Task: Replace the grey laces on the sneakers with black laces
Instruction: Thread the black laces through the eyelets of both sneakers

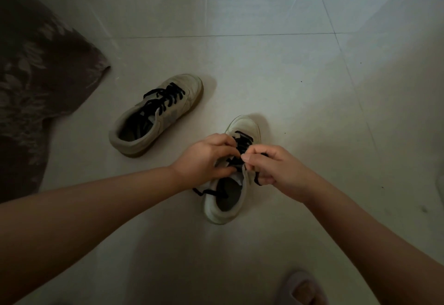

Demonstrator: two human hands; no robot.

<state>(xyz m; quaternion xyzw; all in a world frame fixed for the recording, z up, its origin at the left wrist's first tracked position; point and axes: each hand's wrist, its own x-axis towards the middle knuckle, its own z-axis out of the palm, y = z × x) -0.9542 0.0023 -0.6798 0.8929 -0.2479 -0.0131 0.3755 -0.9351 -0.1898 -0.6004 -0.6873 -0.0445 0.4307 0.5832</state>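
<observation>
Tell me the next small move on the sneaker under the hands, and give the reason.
Probably pull the lace end pinched by the right hand through and snug it. The near sneaker has its black lace crossed only near the toe, a loose end trails by the collar, and the left hand steadies the upper. The far sneaker already looks laced.

You will find no readable text, brand name, number or sign here. The far sneaker [156, 114] carries a greyish mark on its side, perhaps a logo, but in this dim light you cannot make it out as a letter. The near sneaker [230, 172] shows you no lettering either.
</observation>
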